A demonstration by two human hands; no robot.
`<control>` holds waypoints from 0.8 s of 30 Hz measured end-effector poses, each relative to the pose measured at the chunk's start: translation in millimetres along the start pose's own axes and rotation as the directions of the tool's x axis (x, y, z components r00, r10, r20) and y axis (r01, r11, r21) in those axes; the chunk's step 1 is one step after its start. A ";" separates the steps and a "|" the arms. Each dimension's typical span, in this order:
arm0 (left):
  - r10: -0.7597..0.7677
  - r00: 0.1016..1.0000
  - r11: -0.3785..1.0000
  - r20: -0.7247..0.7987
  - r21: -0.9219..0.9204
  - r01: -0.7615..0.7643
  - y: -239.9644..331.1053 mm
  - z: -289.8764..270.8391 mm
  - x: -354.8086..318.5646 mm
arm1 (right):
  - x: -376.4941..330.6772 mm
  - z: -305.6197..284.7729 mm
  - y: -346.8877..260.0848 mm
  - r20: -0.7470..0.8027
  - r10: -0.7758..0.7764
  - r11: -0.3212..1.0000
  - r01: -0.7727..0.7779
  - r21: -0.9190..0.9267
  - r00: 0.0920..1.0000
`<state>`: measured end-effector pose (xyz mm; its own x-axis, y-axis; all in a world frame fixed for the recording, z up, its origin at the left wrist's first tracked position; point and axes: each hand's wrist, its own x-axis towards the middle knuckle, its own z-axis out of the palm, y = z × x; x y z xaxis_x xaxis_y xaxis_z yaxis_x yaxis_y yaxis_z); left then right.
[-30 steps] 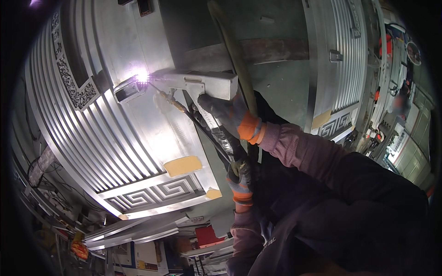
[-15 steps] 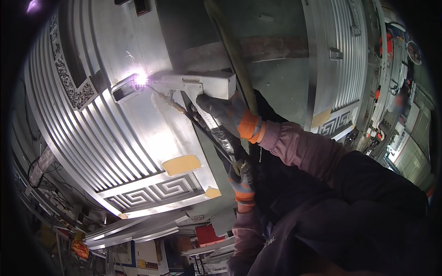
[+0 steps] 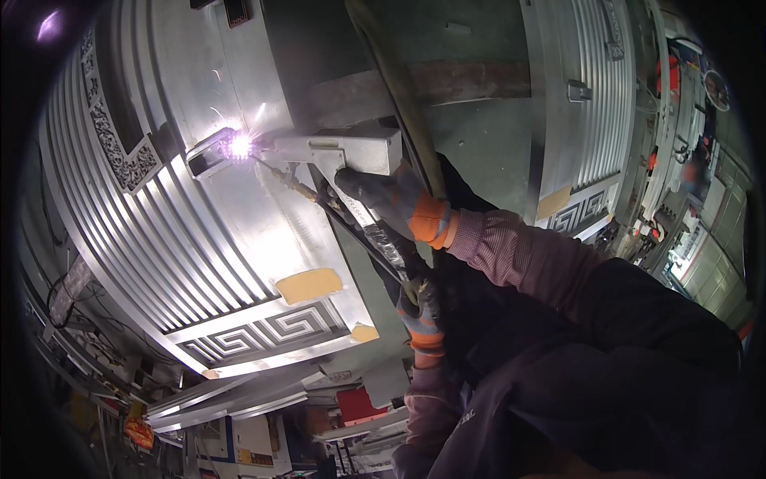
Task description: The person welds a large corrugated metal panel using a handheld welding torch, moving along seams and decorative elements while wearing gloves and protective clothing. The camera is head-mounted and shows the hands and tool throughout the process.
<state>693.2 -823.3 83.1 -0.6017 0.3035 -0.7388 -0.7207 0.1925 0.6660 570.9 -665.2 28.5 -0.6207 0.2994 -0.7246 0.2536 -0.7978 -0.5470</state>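
My right hand (image 3: 387, 199), in a grey and orange glove, grips a silver handheld welding gun (image 3: 355, 152). The gun's nozzle points left at a bright purple-white spark (image 3: 239, 146). That glare sits at the right end of a small rectangular metal frame (image 3: 209, 164) on a silver metal door panel (image 3: 279, 207), and hides the joint. Lower down, my gloved left hand (image 3: 421, 310) is closed around the dark cable (image 3: 383, 243) that runs below the gun. A thin rod-like feed tube (image 3: 299, 188) slants from the cable toward the spark.
Tan patches (image 3: 309, 284) mark the panel's lower part, above a Greek-key border (image 3: 263, 334). A second ribbed panel (image 3: 594, 136) stands at right. A thick hose (image 3: 391, 72) hangs beside the gun. Metal strips (image 3: 231, 399) and a red box (image 3: 361, 405) lie at lower left.
The spark and nozzle tip have shifted slightly downward along the end of the small frame. The whole view has drifted a little left; both hands keep their hold.
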 end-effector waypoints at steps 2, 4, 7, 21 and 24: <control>-0.009 1.000 1.000 -0.018 -0.017 0.009 0.1 3.0 -2.1 | -1.8 0.6 -1.9 0.032 -0.062 0.993 0.065 -0.099 0.998; -0.021 0.999 0.999 -0.032 -0.046 0.020 -2.2 5.7 -2.7 | -3.6 -1.2 -3.1 0.072 -0.100 0.981 0.111 -0.160 0.992; -0.059 0.998 0.998 0.020 -0.033 0.059 1.2 7.8 -5.5 | -6.9 -3.6 -7.3 0.085 -0.075 0.979 0.090 -0.182 0.994; -0.079 0.997 0.996 0.021 -0.030 0.079 14.7 1.2 15.0 | 17.6 -21.7 11.2 0.222 -0.098 0.917 0.001 0.400 0.970; -0.103 0.995 0.989 0.019 -0.102 0.104 18.4 -0.3 16.9 | 14.2 -13.9 -2.4 0.227 -0.057 0.963 -0.006 0.268 0.972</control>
<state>669.6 -814.9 82.8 -0.5178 0.2994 -0.8014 -0.8109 0.1267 0.5712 571.7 -651.8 13.7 -0.7863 0.2179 -0.5781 0.0490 -0.9108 -0.4099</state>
